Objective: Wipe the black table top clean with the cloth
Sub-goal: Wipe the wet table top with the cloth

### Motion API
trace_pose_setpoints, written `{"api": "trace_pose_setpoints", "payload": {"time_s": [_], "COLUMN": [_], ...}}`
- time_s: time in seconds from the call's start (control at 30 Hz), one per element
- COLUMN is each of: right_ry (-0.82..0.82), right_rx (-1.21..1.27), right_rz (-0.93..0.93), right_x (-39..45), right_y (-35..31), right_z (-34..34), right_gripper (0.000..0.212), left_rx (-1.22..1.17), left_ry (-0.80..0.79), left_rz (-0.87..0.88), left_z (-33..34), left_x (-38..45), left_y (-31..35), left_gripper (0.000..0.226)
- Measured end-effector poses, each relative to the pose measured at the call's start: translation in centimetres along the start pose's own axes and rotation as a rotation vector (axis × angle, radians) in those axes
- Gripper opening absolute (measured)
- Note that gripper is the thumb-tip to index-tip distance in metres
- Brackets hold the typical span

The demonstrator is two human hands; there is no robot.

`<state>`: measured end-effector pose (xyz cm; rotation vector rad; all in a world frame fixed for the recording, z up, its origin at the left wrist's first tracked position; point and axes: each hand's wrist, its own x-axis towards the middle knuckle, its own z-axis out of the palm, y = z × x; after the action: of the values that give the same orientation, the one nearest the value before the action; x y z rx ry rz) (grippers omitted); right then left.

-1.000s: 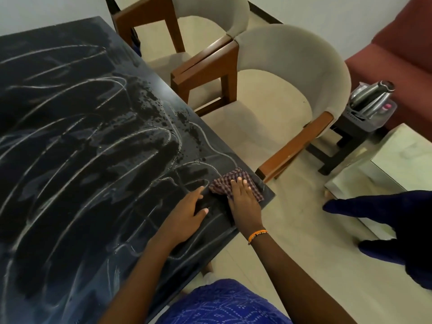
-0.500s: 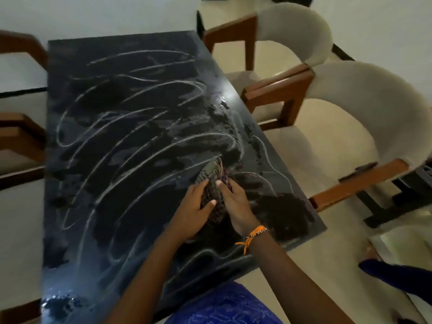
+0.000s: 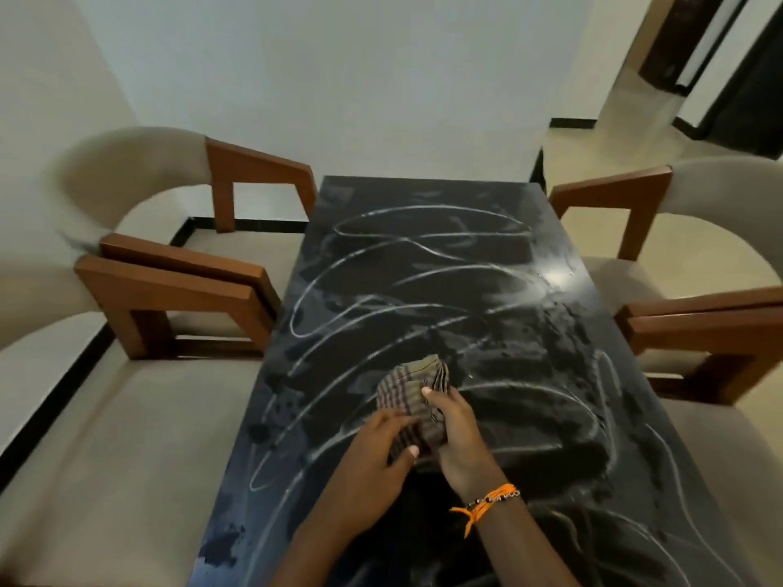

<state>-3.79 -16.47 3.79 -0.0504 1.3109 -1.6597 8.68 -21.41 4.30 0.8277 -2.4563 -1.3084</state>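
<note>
1. At the far left, two cream-upholstered chairs [image 3: 127, 290] with brown wooden arms stand pushed against the left long edge of the worktop.
2. The black worktop [image 3: 423, 269] runs away from the viewer down the middle, covered in pale curved wipe streaks and wet patches, with a bright glare spot near its right edge.
3. The left hand [image 3: 373, 455] is curled around the lower left part of the cloth, thumb tip pressed onto the fabric.
4. The checked cloth [image 3: 413, 394] is bunched into folds between both hands, near the middle of the worktop and on the viewer's side; whether it touches the surface I cannot tell.
5. The right hand [image 3: 459, 438] grips the cloth's right side, fingers closed over it; an orange thread band [image 3: 487, 504] circles that wrist.
6. On the right stand two more matching chairs [image 3: 699, 332], close to that edge.
</note>
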Motion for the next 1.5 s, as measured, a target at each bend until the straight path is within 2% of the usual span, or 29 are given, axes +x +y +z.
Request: {"api": "trace_pose_setpoints", "payload": {"time_s": [0.13, 0.27, 0.33, 0.4, 0.53, 0.63, 0.7, 0.77, 0.87, 0.97, 1.07, 1.17, 1.23, 1.3, 1.37, 1.5], "right_ry": [0.031, 0.122, 0.197, 0.202, 0.093, 0.095, 0.166, 0.238, 0.198, 0.063, -0.152, -0.326, -0.347, -0.279, -0.13, 0.211], "right_rx": [-0.201, -0.442, -0.636, -0.86, -1.314, -1.627, -1.749, -1.783, -1.794, -1.792, -1.824, -1.86, -1.886, -1.894, -1.901, -1.891], "right_rz": [-0.088, -0.249, -0.386, -0.473, -0.44, -0.407, -0.475, -0.55, -0.565, -0.593, -0.696, -0.827, -0.873, -0.867, -0.822, -0.649], "right_x": [4.5, 9.4, 12.6, 16.0, 23.9, 28.5, 30.4, 31.5, 33.4, 34.5, 33.9, 33.0, 33.0, 33.3, 33.7, 33.7], "right_y": [-2.5, -5.9, -7.5, -8.5, -7.1, -4.6, -2.9, -1.9, -1.0, 0.3, 2.8, 3.8, 2.9, 1.1, -1.4, -6.7], "right_z": [2.2, 4.2, 5.1, 6.3, 8.0, 7.2, 7.0, 8.0, 11.7, 16.9, 20.8, 20.6, 18.5, 15.3, 11.3, 1.3], "right_gripper": [0.022, 0.018, 0.026, 0.043, 0.07, 0.069, 0.069, 0.068, 0.068, 0.069, 0.07, 0.065, 0.065, 0.066, 0.066, 0.064], "left_rx": [0.049, 0.069, 0.09, 0.11, 0.152, 0.248, 0.255, 0.244, 0.228, 0.261, 0.295, 0.329, 0.323, 0.287, 0.269, 0.292], "left_ry": [0.039, 0.096, 0.114, 0.128, 0.115, 0.151, 0.209, 0.232, 0.191, 0.152, 0.16, 0.171, 0.168, 0.162, 0.16, 0.124], "left_rz": [-0.005, -0.091, -0.134, -0.17, -0.219, -0.322, -0.414, -0.476, -0.48, -0.436, -0.45, -0.478, -0.474, -0.483, -0.516, -0.567], "left_z": [-1.7, -4.0, -5.2, -6.2, -8.6, -10.5, -11.9, -12.8, -13.2, -12.9, -12.6, -12.0, -11.8, -11.5, -11.2, -11.3], "left_x": [2.8, 5.3, 6.8, 8.4, 11.7, 13.7, 14.5, 14.9, 15.2, 15.3, 15.5, 15.7, 16.0, 16.4, 16.8, 17.4], "left_y": [-1.3, -3.2, -4.4, -5.5, -8.9, -12.1, -14.6, -16.5, -18.3, -18.8, -18.7, -18.2, -17.7, -17.3, -17.1, -16.9], "left_gripper": [0.037, 0.04, 0.043, 0.046, 0.052, 0.066, 0.072, 0.074, 0.075, 0.075, 0.078, 0.079, 0.078, 0.077, 0.081, 0.104]}}
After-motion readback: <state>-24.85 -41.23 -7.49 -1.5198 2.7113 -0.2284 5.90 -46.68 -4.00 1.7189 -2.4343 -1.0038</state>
